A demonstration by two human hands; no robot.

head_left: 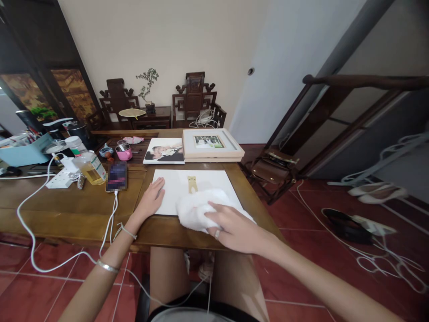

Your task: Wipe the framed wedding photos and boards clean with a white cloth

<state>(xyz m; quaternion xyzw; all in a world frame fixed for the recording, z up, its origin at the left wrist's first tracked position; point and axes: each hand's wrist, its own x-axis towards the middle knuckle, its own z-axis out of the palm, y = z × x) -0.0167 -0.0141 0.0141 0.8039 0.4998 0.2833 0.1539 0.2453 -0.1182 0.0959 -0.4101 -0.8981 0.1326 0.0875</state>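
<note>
A flat white panel (170,185) lies on the wooden table near its front edge, with a small tan shape (192,181) on its surface. My left hand (153,197) rests flat at the panel's left edge, fingers stretched out and holding nothing. Over the front right part of the panel, my right hand (228,223) grips a fluffy white cloth (197,208), thumb and fingers pressed into it. The bunched cloth covers that part of the panel and hangs past its front edge. What lies under the cloth is hidden.
Behind the panel are a photo print (164,151) and stacked pale frames (214,152). To the left stand a phone (116,175) on a cable, a pink cup (124,152), a bottle of yellow liquid (92,169), a power strip (62,179) and a blue box (27,152).
</note>
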